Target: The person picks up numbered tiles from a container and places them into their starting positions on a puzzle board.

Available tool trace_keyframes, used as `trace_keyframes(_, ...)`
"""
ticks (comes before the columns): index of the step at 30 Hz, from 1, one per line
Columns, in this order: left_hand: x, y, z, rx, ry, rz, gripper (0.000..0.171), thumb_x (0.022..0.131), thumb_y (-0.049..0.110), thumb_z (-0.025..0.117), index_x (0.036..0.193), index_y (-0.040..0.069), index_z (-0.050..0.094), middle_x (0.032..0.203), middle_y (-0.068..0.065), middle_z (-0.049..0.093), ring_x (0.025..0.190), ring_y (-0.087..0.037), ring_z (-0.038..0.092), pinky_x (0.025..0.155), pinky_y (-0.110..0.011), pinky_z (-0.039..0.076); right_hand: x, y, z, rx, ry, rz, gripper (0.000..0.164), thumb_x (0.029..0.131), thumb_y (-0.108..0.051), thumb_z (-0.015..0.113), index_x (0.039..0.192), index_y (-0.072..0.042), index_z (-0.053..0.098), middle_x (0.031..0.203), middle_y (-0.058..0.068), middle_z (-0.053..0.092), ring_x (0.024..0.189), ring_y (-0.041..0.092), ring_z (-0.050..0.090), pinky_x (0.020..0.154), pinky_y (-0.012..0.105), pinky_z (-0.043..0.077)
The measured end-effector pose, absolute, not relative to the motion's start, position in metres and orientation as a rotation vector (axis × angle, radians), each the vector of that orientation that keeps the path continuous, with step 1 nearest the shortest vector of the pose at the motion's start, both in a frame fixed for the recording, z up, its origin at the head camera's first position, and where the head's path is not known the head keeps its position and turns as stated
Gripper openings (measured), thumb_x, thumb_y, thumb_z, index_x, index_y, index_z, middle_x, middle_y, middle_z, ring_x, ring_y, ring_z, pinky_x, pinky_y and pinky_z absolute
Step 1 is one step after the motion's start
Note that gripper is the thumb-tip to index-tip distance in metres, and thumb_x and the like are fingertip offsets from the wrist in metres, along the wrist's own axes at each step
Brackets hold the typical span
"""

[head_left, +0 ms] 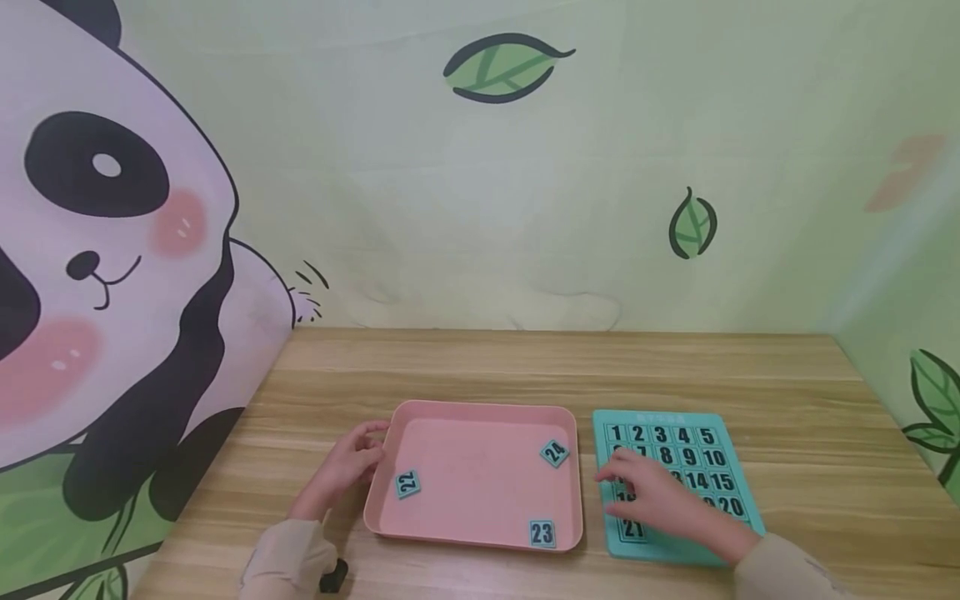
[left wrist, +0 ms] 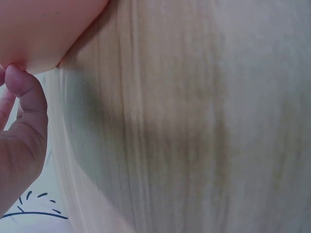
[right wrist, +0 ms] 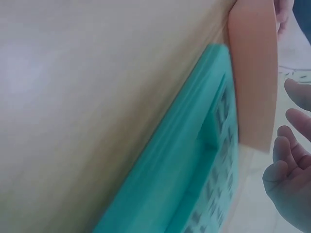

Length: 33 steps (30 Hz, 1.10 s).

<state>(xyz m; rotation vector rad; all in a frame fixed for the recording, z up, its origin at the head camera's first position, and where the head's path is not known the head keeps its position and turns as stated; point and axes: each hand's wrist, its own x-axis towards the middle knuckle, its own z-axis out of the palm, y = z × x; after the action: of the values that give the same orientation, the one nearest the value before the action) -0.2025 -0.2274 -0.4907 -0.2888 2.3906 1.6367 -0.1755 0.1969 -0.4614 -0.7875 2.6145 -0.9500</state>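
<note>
A pink tray (head_left: 480,479) lies on the table with three numbered tiles in it: tile 22 (head_left: 407,484) at the left, tile 24 (head_left: 555,453) at the upper right and tile 23 (head_left: 542,533) at the lower right. My left hand (head_left: 347,463) rests at the tray's left side, its loosely bent fingers and thumb (left wrist: 28,92) touching the outer wall. Over the left part of the teal number board (head_left: 738,467) hovers my right hand (head_left: 652,493), fingers apart and nothing held. It covers several numbers; tile 21 (head_left: 633,528) shows in the bottom row.
The wooden table (head_left: 480,362) meets a panda-and-leaf printed backdrop (head_left: 360,167) along its back and sides. A small black object (head_left: 333,577) sits by the left sleeve (head_left: 291,558). A narrow strip of wood separates the tray from the board.
</note>
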Motion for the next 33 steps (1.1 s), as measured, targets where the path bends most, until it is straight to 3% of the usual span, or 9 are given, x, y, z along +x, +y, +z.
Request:
trace_keyframes(10,-0.203,-0.228,-0.490,-0.289,2.383,1.646,0.041,0.084,0.003,0.047,0.124,0.006,0.043,0.089,-0.010,0.047,0.066,-0.016,0.047,0.056,-0.026,0.042,-0.176,0.153,-0.459,-1.067,2.707,-0.722,0.031,0.072,-0.029,0.068,0.099,-0.015,0.063,0.099,-0.006,0.055,0.091,0.011,0.050,0.077,0.028,0.045)
trace_keyframes(15,-0.203,-0.228,-0.490,-0.296,2.390,1.640,0.041,0.083,0.002,0.048,0.123,0.006,0.043,0.090,-0.011,0.048,0.067,-0.016,0.048,0.057,-0.027,0.043,-0.179,0.135,-0.466,-1.274,2.732,-0.533,0.031,0.067,-0.033,0.070,0.094,-0.018,0.065,0.086,-0.008,0.055,0.079,0.006,0.046,0.070,0.023,0.039)
trace_keyframes(21,-0.202,-0.227,-0.489,-0.284,2.381,1.656,0.041,0.083,0.001,0.049,0.124,0.005,0.043,0.089,-0.011,0.048,0.069,-0.016,0.049,0.057,-0.027,0.044,-0.178,0.123,-0.469,-1.316,2.679,-0.320,0.034,0.067,-0.040,0.067,0.096,-0.023,0.064,0.082,-0.013,0.054,0.075,0.003,0.039,0.068,0.023,0.033)
trace_keyframes(33,-0.202,-0.228,-0.491,-0.276,2.376,1.674,0.043,0.083,0.000,0.048,0.125,0.005,0.042,0.088,-0.009,0.047,0.069,-0.016,0.049,0.057,-0.027,0.044,-0.183,0.115,-0.479,-1.287,2.729,-0.302,0.025,0.073,-0.030,0.065,0.096,-0.021,0.065,0.084,-0.009,0.056,0.079,0.007,0.044,0.076,0.030,0.038)
